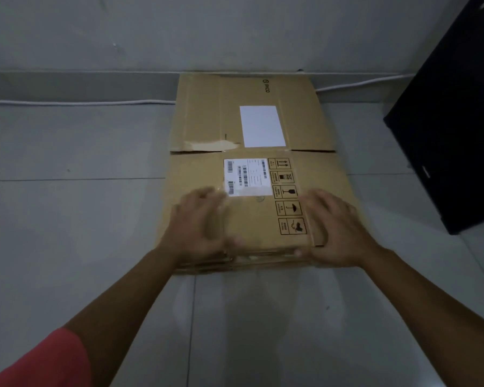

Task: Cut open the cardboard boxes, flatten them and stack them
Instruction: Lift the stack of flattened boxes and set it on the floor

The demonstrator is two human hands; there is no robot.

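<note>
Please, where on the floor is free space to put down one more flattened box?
Bare floor lies left of the cardboard stack, up to the white cable by the wall, and on the stack's near side. The right is tighter: the black cabinet stands close there.

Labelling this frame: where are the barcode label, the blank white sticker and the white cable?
barcode label [248, 177]: head view, its centre.
blank white sticker [262, 126]: head view, its centre.
white cable [67, 102]: head view, its left stretch.

Left hand [201, 223] blurred; shipping label [248, 177] print illegible.
</note>
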